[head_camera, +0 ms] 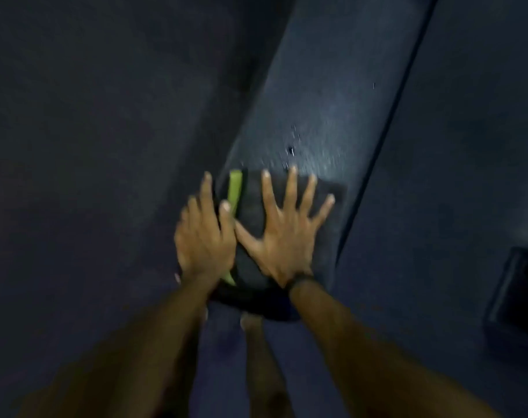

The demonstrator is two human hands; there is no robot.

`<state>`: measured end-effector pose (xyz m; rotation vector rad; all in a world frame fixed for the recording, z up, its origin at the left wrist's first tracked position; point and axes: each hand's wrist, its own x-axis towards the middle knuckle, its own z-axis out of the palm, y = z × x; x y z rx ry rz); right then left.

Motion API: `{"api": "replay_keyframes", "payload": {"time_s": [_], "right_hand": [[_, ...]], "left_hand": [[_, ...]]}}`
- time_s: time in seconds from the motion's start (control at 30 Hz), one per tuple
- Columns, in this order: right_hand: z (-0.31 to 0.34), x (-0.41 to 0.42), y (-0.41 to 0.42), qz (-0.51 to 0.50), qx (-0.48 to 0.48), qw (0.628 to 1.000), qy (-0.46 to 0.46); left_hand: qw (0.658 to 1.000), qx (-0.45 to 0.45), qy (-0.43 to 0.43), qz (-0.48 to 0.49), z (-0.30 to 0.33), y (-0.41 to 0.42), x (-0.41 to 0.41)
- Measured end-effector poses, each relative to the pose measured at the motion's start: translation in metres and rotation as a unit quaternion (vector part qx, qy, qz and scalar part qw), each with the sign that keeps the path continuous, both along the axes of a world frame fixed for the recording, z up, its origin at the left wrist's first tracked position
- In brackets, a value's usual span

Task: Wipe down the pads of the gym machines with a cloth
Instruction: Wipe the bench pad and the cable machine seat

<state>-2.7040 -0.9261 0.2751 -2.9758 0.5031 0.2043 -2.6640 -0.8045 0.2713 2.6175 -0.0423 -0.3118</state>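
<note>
Dim blue-grey flooring (91,131) fills the blurred head view, and a long dark padded bench (317,101) runs across it, its long axis slanting from the lower middle of the frame up toward the upper right. A thin dark line (398,101) follows the pad's right edge along the same slant.

On the near end of the pad lies a dark cloth (250,212), spread flat, with a yellow-green stripe (235,188) running roughly along the pad's length, tipped a little to the right at its far end. The cloth covers the pad's width there, and its near edge hangs at the pad's end.

Both hands press on the cloth, palms down. The right hand (284,239) has its fingers straight and fanned wide, tips pointing up the pad, thumb stretched toward the other hand; a dark band (299,280) circles its wrist. The left hand (204,236) lies just beside it at the cloth's left edge, fingers extended and closer together, covering the middle of the stripe. Neither hand curls round anything. The two thumbs nearly meet.

Below the forearms, a bare foot (250,324) shows on the floor, blurred.
</note>
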Motion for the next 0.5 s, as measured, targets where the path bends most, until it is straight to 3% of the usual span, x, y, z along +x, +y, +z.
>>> {"api": "replay_keyframes", "payload": {"time_s": [0.1, 0.5], "right_hand": [[0.008, -0.008, 0.001, -0.017, 0.013, 1.0, 0.021], [0.005, -0.006, 0.002, -0.01, 0.004, 0.999, 0.032]], "left_hand": [[0.999, -0.004, 0.049, 0.011, -0.001, -0.002, -0.012], [0.997, -0.035, 0.072, 0.014, 0.005, 0.001, -0.006]]}}
